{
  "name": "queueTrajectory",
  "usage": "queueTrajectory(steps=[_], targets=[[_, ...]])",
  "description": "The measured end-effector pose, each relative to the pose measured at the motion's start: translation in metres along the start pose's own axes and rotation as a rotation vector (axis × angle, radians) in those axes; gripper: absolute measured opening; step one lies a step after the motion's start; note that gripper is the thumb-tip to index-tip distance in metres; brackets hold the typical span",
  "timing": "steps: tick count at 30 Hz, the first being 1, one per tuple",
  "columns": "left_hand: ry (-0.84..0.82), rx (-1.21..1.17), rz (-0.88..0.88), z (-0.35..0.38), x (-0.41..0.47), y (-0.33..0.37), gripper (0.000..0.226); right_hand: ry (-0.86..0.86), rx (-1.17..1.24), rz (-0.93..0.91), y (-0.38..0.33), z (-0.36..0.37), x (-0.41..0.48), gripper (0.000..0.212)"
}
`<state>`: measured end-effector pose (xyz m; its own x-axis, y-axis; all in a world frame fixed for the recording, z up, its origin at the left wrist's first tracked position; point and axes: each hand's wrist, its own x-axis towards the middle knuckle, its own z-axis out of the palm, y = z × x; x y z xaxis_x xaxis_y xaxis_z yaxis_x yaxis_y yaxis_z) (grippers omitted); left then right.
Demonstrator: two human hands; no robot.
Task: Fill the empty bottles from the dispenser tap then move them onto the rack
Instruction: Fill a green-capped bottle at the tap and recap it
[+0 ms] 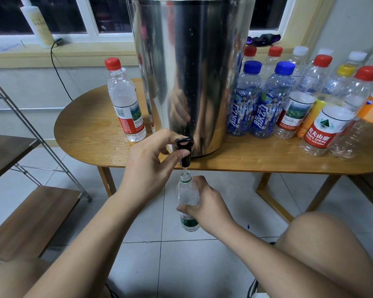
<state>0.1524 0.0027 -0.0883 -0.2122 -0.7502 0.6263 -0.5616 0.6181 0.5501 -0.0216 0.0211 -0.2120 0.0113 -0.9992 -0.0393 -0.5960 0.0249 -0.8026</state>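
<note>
- bottle (186,193) upright, mouth directly under tap (185,154)
- right hand (207,206) clamped on bottle
- left hand (148,166) pinching tap lever
- rack (35,220) lies left, nearer left hand

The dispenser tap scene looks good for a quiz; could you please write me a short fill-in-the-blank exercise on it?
1. The left hand works the black ____ of the steel dispenser.
2. The right hand holds an uncapped bottle with a ____ label.
3. The lone bottle left of the dispenser has a ____ cap.

Missing words: tap; green; red
</note>
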Motion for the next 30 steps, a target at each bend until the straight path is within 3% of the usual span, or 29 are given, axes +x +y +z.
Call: queueTrajectory(steps=[30], targets=[[0.012,-0.002,0.025,-0.0001,-0.0001,-0.0002,0.016,-0.005,0.01,0.008,-0.0028,0.0001,-0.0018,0.068]])
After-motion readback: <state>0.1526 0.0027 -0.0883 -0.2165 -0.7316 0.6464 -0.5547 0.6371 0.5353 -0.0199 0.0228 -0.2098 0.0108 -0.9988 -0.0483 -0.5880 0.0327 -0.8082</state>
